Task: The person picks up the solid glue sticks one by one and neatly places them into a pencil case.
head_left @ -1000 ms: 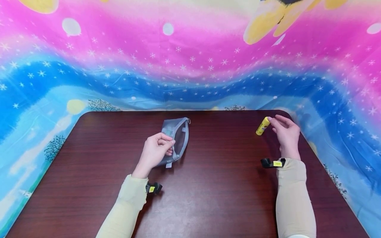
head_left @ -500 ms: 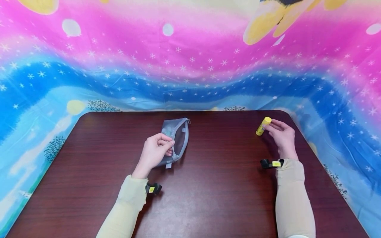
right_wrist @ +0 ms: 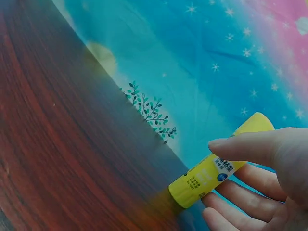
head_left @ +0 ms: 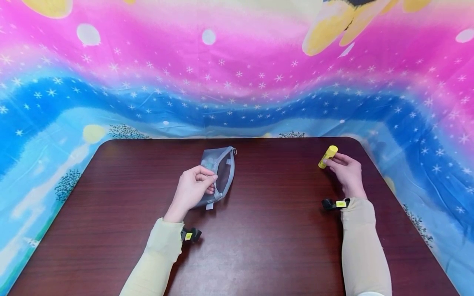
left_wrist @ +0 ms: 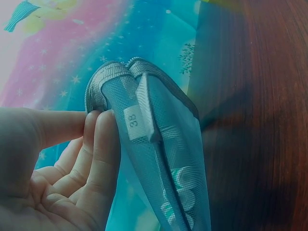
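My left hand (head_left: 191,187) pinches the rim of a grey mesh zipper pouch (head_left: 226,174) between thumb and fingers. The pouch mouth gapes toward the right, and a small tag marked 38 (left_wrist: 134,123) hangs at its end. Through the mesh in the left wrist view, several white and green round pieces (left_wrist: 185,198) show low in the pouch; their kind is unclear. At the far right of the table, my right hand (head_left: 346,172) holds a yellow glue stick (head_left: 328,157) around its lower body. Its lower end appears to stand on the table.
Both hands are over a dark red-brown wooden table (head_left: 266,230). A colourful printed cloth (head_left: 237,82) rises behind its back edge and along both sides. Each wrist wears a black camera mount (head_left: 191,234).
My right hand has slid from the top of the glue stick down to its lower body and closed around it. The glue stick, the left hand and the pouch stay in place.
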{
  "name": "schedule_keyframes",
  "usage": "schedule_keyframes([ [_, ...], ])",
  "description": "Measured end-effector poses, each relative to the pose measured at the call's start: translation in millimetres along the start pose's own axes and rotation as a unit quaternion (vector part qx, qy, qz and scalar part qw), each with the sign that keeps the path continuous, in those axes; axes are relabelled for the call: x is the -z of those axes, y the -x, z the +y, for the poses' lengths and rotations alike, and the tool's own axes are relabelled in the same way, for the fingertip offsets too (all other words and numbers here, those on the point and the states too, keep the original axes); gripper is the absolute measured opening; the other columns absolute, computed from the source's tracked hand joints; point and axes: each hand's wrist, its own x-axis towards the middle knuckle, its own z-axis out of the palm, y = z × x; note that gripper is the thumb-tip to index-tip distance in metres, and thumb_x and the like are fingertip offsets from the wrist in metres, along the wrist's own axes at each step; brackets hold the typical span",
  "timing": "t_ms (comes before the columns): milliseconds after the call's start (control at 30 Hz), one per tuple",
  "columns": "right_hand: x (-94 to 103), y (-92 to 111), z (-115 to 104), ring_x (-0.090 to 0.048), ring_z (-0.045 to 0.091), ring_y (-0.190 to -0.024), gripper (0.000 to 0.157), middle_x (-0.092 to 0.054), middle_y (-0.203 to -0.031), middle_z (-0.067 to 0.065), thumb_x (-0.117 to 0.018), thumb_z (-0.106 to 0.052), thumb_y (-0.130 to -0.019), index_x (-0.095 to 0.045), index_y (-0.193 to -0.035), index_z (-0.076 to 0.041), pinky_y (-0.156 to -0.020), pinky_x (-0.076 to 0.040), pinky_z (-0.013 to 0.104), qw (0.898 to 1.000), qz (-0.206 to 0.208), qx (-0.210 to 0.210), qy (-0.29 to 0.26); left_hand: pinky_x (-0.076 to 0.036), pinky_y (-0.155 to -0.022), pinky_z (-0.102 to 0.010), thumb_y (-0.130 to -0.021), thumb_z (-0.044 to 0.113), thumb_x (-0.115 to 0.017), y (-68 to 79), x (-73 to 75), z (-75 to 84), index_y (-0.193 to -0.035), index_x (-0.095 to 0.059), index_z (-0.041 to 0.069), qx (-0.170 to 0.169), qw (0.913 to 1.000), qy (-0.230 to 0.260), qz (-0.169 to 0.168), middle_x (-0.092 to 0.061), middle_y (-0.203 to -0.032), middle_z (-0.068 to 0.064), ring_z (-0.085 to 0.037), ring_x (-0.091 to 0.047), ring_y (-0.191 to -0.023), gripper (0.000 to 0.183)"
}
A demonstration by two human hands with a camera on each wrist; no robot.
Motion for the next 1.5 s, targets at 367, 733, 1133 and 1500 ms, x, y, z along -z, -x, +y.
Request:
schedule_keyframes([
  [367,-4.0,-5.7,11.0,-0.064,-0.002,-0.088,0.058,-0.067,-0.100,-0.009,-0.079,-0.013,-0.091,-0.055,-0.142,0.002,-0.087,-0.055,0.020,1.000,0.013,0.003,0.005,-0.062,-0.065,-0.033,-0.093,0.012,-0.077,0.4,-0.7,-1.9,-0.101,-0.070,0.002,0.002,1.0000,0.002,0.001,-0.072,-0.077,-0.011,-0.025,-0.072,-0.064,0.015],
  [733,-7.1,-3.6,11.9,-0.063,-0.001,-0.089,0.055,-0.066,-0.118,0.004,-0.075,-0.021,-0.094,-0.057,-0.142,-0.001,-0.089,-0.054,0.022,0.999,0.023,0.003,0.043,-0.062,-0.064,-0.034,-0.093,0.012,-0.077,0.1,-1.1,-1.1,-0.101,-0.069,0.002,0.002,1.0000,0.002,0.000,-0.072,-0.076,-0.011,-0.026,-0.072,-0.064,0.015],
  [1133,-9.8,-3.1,9.4,-0.064,0.002,-0.091,0.052,-0.068,-0.113,0.002,-0.077,-0.020,-0.093,-0.060,-0.138,0.000,-0.088,-0.054,0.022,0.999,0.031,0.012,0.037,-0.062,-0.065,-0.034,-0.093,0.013,-0.077,-0.4,-1.4,-2.1,-0.101,-0.069,0.003,0.005,1.0000,-0.002,-0.001,-0.072,-0.077,-0.011,-0.026,-0.072,-0.065,0.015],
  [1500,-9.2,-2.4,7.1,-0.064,0.005,-0.097,0.055,-0.065,-0.115,0.001,-0.077,-0.027,-0.093,-0.060,-0.140,-0.003,-0.091,-0.053,0.022,0.999,0.032,0.008,0.028,-0.062,-0.064,-0.034,-0.093,0.013,-0.077,-0.4,-2.1,-1.0,-0.101,-0.069,0.002,0.004,1.0000,-0.004,-0.002,-0.072,-0.076,-0.010,-0.026,-0.072,-0.065,0.015],
])
